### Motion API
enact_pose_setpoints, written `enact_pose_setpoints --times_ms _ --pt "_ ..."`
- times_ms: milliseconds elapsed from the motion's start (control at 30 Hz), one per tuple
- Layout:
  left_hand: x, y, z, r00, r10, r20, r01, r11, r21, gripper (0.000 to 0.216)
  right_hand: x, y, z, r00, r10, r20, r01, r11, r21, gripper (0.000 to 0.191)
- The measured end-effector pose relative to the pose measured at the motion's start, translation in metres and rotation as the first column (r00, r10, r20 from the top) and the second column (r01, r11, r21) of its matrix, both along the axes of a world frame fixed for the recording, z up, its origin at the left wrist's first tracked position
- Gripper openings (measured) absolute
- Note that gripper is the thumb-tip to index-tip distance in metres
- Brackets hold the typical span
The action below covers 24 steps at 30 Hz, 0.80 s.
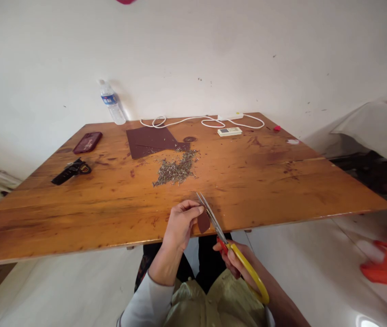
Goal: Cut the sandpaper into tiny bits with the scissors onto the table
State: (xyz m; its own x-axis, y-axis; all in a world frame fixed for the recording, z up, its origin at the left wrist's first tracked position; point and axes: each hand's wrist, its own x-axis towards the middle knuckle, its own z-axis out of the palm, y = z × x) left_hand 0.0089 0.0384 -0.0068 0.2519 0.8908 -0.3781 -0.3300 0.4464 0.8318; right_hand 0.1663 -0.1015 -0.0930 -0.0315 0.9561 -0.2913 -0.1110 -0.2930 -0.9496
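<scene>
Pinching dark-brown flat scrap [204,222] in left hand [181,222] at orange-brown wooden table's [94,222] near edge; gripping parted yellow-and-red-handled metal scissors [215,224] in right hand [237,262]. Probably mid-cutting, with greyish-brown shreds [176,170] heaped and 1 larger dark-brown sheet [144,141] left.

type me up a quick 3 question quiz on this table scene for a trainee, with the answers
1. Which hand holds the scissors?
2. True or false: the phone lies to the left of the bottle.
3. What does the left hand hold? a) a cup b) a small brown piece c) a pen

Key:
1. The right hand.
2. True.
3. b
</scene>
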Motion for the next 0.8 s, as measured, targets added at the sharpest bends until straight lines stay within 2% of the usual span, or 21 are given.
enact_pose_setpoints --times_ms 100,300,600,800 --pt "0.0003 0.0001 0.0010 1.000 -0.006 -0.016 0.006 1.000 0.006 0.027 0.0018 0.0016 0.0034 1.000 0.003 -0.031 -0.004 1.000 -0.020 0.082" --pt "0.0003 0.0000 0.0019 1.000 -0.015 -0.026 0.015 0.999 0.034 0.028 -0.0002 0.0011 0.0069 0.995 -0.003 -0.099 -0.012 0.989 -0.150 0.082" --pt "-0.0021 0.0010 0.0006 0.999 -0.049 -0.010 0.050 0.998 0.032 0.030 0.0005 -0.0006 0.0005 0.993 0.004 -0.121 -0.027 0.981 -0.191 0.082" --pt "-0.0027 0.0007 0.0012 0.997 -0.068 -0.020 0.069 0.997 0.037 0.028 -0.0030 -0.0021 0.0032 0.998 -0.009 -0.069 0.007 1.000 -0.019 0.081"
